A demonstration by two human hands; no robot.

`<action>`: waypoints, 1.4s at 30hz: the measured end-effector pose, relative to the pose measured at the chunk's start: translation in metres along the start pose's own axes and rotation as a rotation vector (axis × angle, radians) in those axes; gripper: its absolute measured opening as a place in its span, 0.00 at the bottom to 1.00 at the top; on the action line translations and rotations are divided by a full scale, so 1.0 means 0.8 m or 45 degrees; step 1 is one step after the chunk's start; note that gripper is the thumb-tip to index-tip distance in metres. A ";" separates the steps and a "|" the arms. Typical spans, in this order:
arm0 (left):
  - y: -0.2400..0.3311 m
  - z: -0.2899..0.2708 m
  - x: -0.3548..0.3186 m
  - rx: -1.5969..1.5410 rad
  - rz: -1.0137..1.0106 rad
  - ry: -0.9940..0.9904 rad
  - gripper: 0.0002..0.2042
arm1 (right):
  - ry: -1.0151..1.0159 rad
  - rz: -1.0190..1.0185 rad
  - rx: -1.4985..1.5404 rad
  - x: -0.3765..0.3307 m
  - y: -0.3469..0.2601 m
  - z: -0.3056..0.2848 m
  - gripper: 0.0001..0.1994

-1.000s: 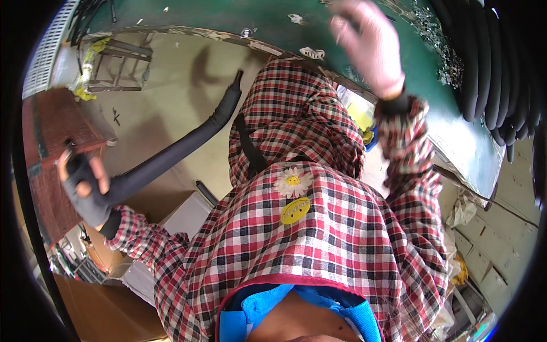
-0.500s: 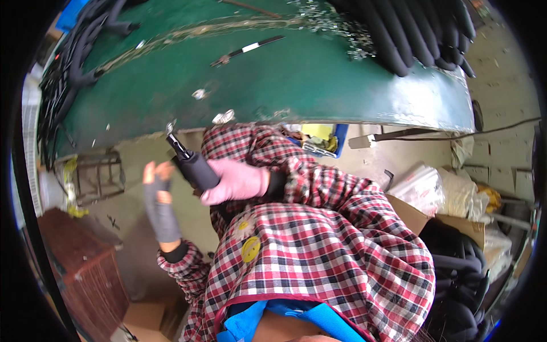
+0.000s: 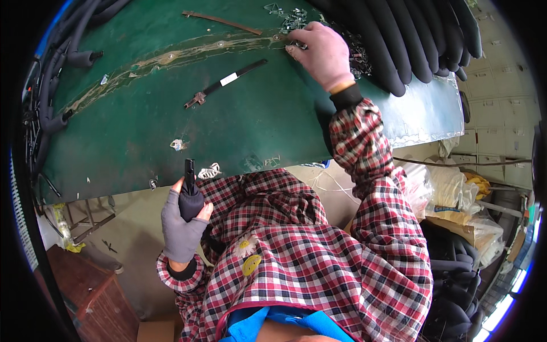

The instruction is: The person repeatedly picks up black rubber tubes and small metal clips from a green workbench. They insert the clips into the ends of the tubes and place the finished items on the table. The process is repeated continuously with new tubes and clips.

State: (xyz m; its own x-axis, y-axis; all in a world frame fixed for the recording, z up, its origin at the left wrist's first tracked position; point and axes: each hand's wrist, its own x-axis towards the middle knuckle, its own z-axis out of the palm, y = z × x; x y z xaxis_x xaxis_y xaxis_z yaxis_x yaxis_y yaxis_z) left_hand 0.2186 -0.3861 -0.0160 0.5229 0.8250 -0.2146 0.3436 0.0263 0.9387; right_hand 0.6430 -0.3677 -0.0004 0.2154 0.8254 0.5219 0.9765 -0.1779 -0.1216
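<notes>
My left hand (image 3: 183, 232), in a grey glove with bare fingertips, is closed around a black foam-covered tube (image 3: 191, 202) just off the table's near edge. The tube's bare black end points up, away from me. Stretched over the green table (image 3: 279, 117), my right hand (image 3: 326, 57) wears a pink glove. Its thumb and forefinger come together at the edge of a scattered pile of small shiny metal clips (image 3: 295, 20). What lies between those fingertips is too small to make out.
Long black padded tubes (image 3: 393, 40) lie at the far right, with more foam-covered tubes (image 3: 77, 54) along the left edge. A black strip with a white label (image 3: 228, 79) and a thin brown strip (image 3: 222, 22) rest on the table. A reddish-brown cabinet (image 3: 94, 299) stands lower left.
The foam-covered tube has passed from my right hand to my left, which was free and blurred before. My right hand has moved up and right to the metal clips.
</notes>
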 end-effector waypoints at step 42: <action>0.020 0.024 0.042 -0.370 0.271 0.528 0.21 | -0.491 0.208 1.380 -0.109 -0.261 -0.012 0.06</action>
State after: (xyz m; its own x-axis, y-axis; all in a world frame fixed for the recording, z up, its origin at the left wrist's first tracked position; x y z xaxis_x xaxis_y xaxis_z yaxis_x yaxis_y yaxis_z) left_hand 0.2564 -0.3688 -0.0136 0.1860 0.9809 0.0574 0.0032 -0.0590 0.9983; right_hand 0.4201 -0.4073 -0.0125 0.1392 0.9766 0.1641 0.3789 0.1006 -0.9200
